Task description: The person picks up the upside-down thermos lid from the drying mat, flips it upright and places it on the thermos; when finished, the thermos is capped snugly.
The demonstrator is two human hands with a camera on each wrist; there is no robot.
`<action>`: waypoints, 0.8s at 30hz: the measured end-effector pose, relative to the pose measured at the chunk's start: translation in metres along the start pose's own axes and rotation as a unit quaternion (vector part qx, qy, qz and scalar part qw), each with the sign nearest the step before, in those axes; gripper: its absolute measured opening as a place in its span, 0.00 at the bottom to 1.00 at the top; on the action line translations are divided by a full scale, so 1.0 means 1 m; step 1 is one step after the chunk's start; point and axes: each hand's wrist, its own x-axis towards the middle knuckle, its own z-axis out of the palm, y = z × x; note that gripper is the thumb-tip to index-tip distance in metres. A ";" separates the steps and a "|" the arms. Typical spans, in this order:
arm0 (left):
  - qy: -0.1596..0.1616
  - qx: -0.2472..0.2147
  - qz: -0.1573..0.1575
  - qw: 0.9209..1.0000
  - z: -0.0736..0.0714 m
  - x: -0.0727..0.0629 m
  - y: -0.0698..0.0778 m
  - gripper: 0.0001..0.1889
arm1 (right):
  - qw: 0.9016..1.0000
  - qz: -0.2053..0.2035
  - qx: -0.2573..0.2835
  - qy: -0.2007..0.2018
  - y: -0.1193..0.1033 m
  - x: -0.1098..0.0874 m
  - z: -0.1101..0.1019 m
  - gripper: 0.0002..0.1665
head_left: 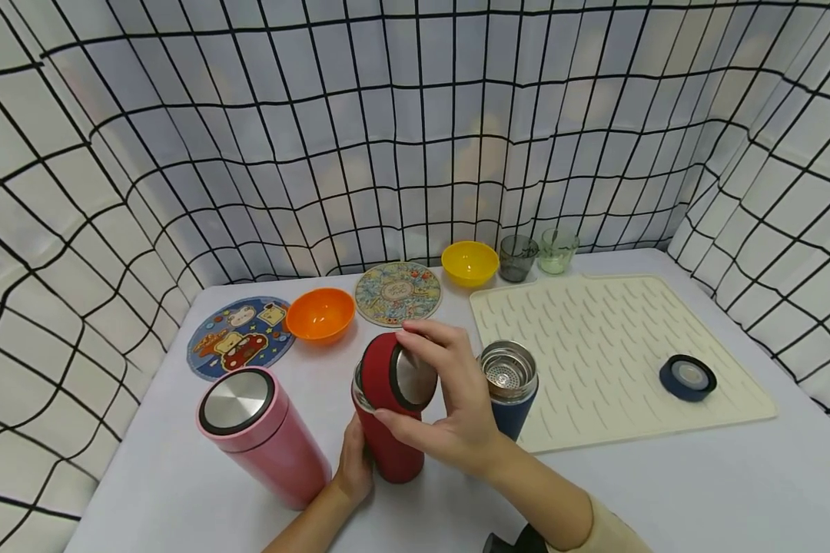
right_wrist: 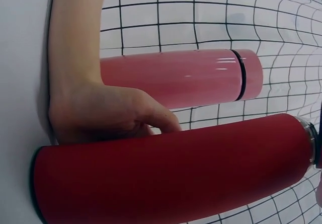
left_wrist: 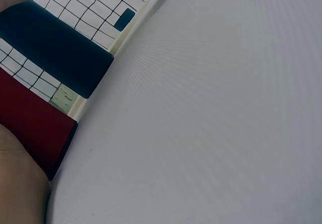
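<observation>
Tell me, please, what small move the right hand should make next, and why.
I would probably have the right hand carry the red lid to the cream drying mat, beside the navy lid: the red lid is tilted at the top of the red vacuum flask, which the left hand holds, and the navy vacuum flask stands open.

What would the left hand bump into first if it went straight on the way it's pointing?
The red bottle: the left hand is right against it, gripping its side. Beyond that, the dark blue bottle may be roughly in line, though depth is hard to judge.
</observation>
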 end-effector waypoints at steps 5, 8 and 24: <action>0.005 0.013 -0.005 1.000 0.000 -0.001 0.000 0.23 | 0.999 0.029 0.013 -0.023 0.002 -0.003 0.003 0.32; 0.005 0.011 0.004 1.000 0.000 0.000 0.000 0.23 | 0.996 0.064 0.040 -0.039 0.004 -0.005 0.004 0.32; -0.003 0.004 0.003 1.000 -0.001 0.000 -0.001 0.24 | 0.974 0.181 0.117 -0.071 0.006 -0.010 0.010 0.41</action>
